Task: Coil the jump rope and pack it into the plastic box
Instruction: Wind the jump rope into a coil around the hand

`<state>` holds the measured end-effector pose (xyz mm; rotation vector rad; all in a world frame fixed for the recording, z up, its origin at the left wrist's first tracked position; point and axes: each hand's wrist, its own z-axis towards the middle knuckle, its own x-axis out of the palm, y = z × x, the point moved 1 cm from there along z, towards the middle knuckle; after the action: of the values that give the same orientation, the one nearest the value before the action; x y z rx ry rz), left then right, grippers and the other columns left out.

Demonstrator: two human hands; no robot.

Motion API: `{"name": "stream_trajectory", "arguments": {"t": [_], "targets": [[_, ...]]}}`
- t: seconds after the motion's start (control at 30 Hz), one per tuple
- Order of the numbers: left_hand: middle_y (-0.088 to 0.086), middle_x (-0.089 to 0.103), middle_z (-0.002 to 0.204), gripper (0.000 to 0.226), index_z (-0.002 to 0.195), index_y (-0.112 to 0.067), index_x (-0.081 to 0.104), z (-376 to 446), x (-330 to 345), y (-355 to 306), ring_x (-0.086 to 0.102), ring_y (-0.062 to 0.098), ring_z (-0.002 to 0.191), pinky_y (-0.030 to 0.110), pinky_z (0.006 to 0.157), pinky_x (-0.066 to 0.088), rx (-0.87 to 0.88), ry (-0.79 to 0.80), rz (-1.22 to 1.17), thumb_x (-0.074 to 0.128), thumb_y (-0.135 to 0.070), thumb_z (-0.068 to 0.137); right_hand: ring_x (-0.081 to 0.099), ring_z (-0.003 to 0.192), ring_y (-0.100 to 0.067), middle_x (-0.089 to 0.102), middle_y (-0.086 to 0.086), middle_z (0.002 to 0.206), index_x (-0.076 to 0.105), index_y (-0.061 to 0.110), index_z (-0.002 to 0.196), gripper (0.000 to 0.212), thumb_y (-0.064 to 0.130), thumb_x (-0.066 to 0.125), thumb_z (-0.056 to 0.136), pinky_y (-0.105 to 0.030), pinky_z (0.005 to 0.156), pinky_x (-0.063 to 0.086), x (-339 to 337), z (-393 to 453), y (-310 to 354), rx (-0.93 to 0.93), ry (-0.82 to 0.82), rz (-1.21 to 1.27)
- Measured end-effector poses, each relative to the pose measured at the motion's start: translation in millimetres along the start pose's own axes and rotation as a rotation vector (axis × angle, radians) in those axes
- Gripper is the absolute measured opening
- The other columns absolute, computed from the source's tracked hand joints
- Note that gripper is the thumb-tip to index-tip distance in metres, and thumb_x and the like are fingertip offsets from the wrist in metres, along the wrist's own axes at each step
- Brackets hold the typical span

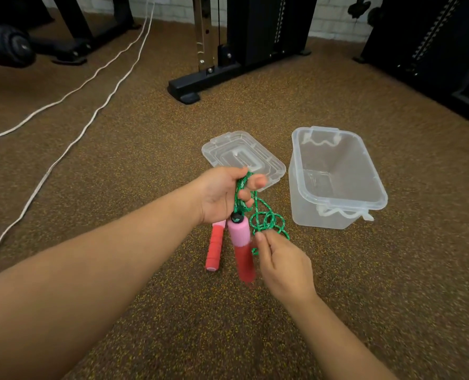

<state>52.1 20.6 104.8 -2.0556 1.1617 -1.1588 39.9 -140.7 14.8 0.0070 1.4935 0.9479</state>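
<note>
My left hand [225, 194] is closed on a bunch of green jump rope [241, 193]. One pink and red foam handle [241, 248] dangles from that bunch, blurred by motion. The second handle [215, 246] shows below my left hand; whether it hangs or rests on the floor is unclear. Loose green loops [269, 222] hang to the right of the handles. My right hand [281, 266] is just below those loops, its fingertips pinching a strand. The clear plastic box [337, 204] stands open on the floor to the right, with nothing inside. Its clear lid [227, 149] lies flat beside it, behind my left hand.
The floor is brown speckled rubber matting. Two white cables [96, 111] run across it on the left. The black base of a gym machine [200, 80] stands behind the lid, and more black equipment [447, 50] lines the right and far left.
</note>
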Motion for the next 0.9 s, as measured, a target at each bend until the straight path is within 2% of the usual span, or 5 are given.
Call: {"name": "stream_trajectory", "arguments": {"t": [0.3,0.43,0.57,0.73,0.9], "targets": [[0.015,0.063,0.117,0.052,0.108,-0.006,0.052,-0.3,11.7,6.2,0.059,0.026,0.111,0.032,0.098,0.045,0.059,0.0,0.282,0.016,-0.042,0.1,0.052,0.065,-0.009,0.052,0.017,0.066,0.054,0.026,0.079,0.026,0.039,0.037,0.094,-0.026,0.055,0.033,-33.5,7.6,32.1,-0.299,-0.154,0.172],[-0.004,0.054,0.092,0.041,0.098,-0.028,0.052,1.7,4.4,12.2,0.049,0.011,0.086,0.022,0.07,0.036,0.062,-0.004,0.576,0.021,-0.054,0.096,0.049,0.061,-0.001,0.056,0.017,0.068,0.061,0.023,0.077,0.026,0.033,0.041,0.091,-0.028,0.056,0.037,-45.4,21.3,26.8,-0.248,-0.138,0.403],[-0.009,0.058,0.096,0.054,0.13,-0.019,0.045,-5.0,3.3,9.3,0.057,0.016,0.102,0.035,0.097,0.039,-0.007,0.098,0.643,0.018,-0.052,0.097,0.06,0.064,-0.001,0.066,0.012,0.067,0.061,0.024,0.074,0.024,0.028,0.047,0.092,-0.023,0.059,0.045,-58.3,30.7,14.8,-0.128,-0.156,0.602],[-0.001,0.053,0.063,0.055,0.121,-0.009,0.053,-16.2,8.0,6.7,0.054,0.014,0.06,0.031,0.078,0.046,-0.148,0.391,0.771,0.03,-0.052,0.095,0.051,0.059,0.002,0.061,0.013,0.063,0.056,0.024,0.071,0.028,0.037,0.048,0.094,-0.021,0.056,0.041,-59.2,35.3,-0.9,-0.01,-0.182,0.65],[-0.011,0.031,0.041,0.035,0.088,-0.012,0.062,-14.5,12.6,12.2,0.029,0.004,0.036,0.017,0.05,0.04,-0.147,0.341,0.699,0.04,-0.039,0.096,0.035,0.052,-0.006,0.041,0.013,0.053,0.048,0.026,0.063,0.039,0.048,0.038,0.093,-0.03,0.051,0.031,-38.3,31.4,-6.5,0.146,-0.155,0.734]]}}
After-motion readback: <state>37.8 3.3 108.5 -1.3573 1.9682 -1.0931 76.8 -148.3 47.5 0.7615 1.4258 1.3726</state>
